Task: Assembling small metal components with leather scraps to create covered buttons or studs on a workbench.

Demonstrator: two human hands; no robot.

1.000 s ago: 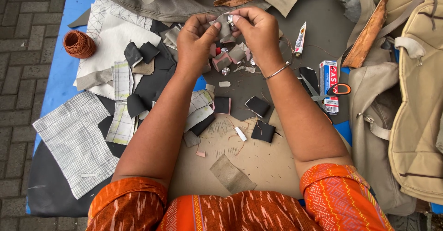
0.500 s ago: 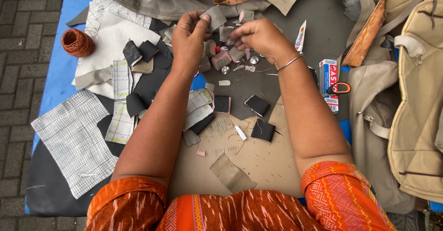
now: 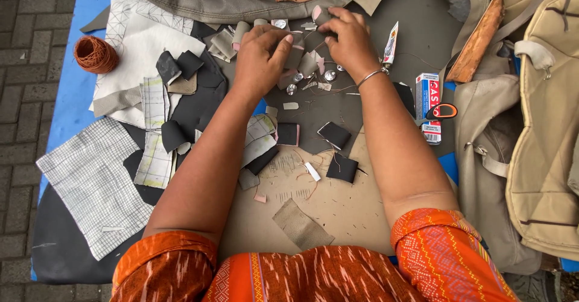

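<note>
My left hand (image 3: 262,54) lies palm down on a heap of small grey and pink scraps (image 3: 301,60) at the far middle of the mat, its thumb and fingers pinching a grey scrap (image 3: 294,56). To its right, my right hand (image 3: 347,39) reaches into the same heap with bent fingers; a thin bangle (image 3: 369,77) circles that wrist. What the right fingers hold is hidden. Small round metal studs (image 3: 329,74) lie between the two hands.
Black squares (image 3: 333,134) and a brown board (image 3: 338,211) lie near me. A glue tube (image 3: 391,44), a red and white box (image 3: 428,106) and orange-handled scissors (image 3: 443,112) sit right, beside beige bags (image 3: 543,127). Checked cloth (image 3: 90,181) and an orange thread spool (image 3: 95,54) lie left.
Both hands held a small piece up together a second ago. They have since dropped forward onto the scrap heap and moved a little apart.
</note>
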